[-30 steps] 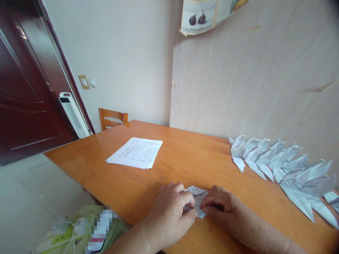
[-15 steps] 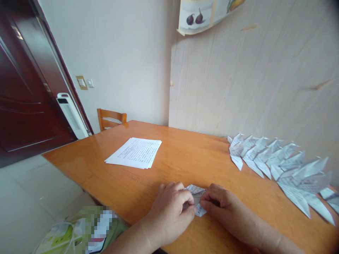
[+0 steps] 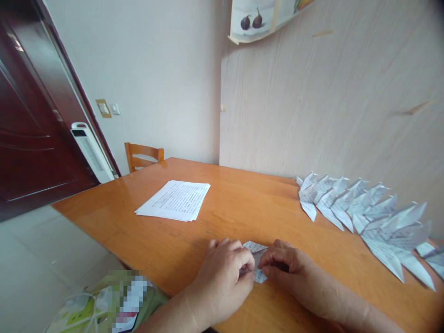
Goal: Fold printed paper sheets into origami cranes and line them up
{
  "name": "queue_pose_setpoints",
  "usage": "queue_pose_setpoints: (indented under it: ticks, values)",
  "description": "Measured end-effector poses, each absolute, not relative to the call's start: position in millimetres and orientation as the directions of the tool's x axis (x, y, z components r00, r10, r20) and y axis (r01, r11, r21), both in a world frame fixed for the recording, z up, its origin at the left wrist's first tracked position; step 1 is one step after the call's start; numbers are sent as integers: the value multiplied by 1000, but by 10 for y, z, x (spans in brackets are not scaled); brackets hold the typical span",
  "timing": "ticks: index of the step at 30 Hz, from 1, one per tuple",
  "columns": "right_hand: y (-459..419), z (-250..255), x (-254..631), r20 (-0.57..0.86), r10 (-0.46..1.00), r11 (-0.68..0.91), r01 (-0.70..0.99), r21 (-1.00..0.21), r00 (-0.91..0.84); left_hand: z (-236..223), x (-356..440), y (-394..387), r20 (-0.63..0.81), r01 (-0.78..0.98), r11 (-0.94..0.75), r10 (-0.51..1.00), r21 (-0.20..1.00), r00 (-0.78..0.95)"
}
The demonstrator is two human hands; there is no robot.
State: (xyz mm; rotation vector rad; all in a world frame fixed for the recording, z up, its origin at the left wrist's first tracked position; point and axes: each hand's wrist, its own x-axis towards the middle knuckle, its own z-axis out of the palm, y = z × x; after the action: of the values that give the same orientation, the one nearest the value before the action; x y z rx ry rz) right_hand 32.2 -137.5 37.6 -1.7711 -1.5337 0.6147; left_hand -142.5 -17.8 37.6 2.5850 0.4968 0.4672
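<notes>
A small folded piece of printed paper (image 3: 255, 247) lies on the table near its front edge, partly covered by my fingers. My left hand (image 3: 227, 268) grips its left side, thumb and fingers pinched together. On the other side, my right hand (image 3: 286, 266) pinches the paper's right part between thumb and curled fingers. The two hands' fingertips are close together over the middle of the paper. Its exact folds are hidden under the fingers.
Several folded paper figures (image 3: 374, 217) stand in a row at the table's right. A stack of printed sheets (image 3: 175, 201) lies on the wooden table (image 3: 239, 194) farther back. A chair (image 3: 144, 155) stands behind it, and a power strip (image 3: 78, 317) is at lower left.
My right hand has shifted slightly left, nearer my left hand, with both still on the paper. The whole view has moved a little, so everything appears slightly farther left.
</notes>
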Motion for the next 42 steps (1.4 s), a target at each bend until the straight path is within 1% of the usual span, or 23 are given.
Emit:
queue_pose_setpoints:
  ticks: [13,17,24,28,32,39,42]
  values:
    - [-1371,317,345,86,977,-73,682,-727,197,330,-1405,-168,227,284,-804,453,523,862]
    - [-1360,321,331,87,970,-106,716,-690,227,332,-1405,-176,226,300,-808,461,507,858]
    - [-1309,212,316,145,947,-148,789,-596,287,381,-1394,-200,207,359,-813,491,459,846]
    - [-1307,184,308,159,930,-182,790,-585,332,400,-1382,-214,191,385,-815,500,432,844]
    - [-1313,177,298,177,927,-168,789,-590,330,375,-1374,-217,206,400,-817,512,415,834]
    - [-1279,133,287,172,913,-222,804,-551,371,313,-1344,-203,228,407,-818,522,407,822]
    - [-1268,127,290,166,910,-233,800,-552,379,305,-1335,-197,222,410,-813,526,414,821]
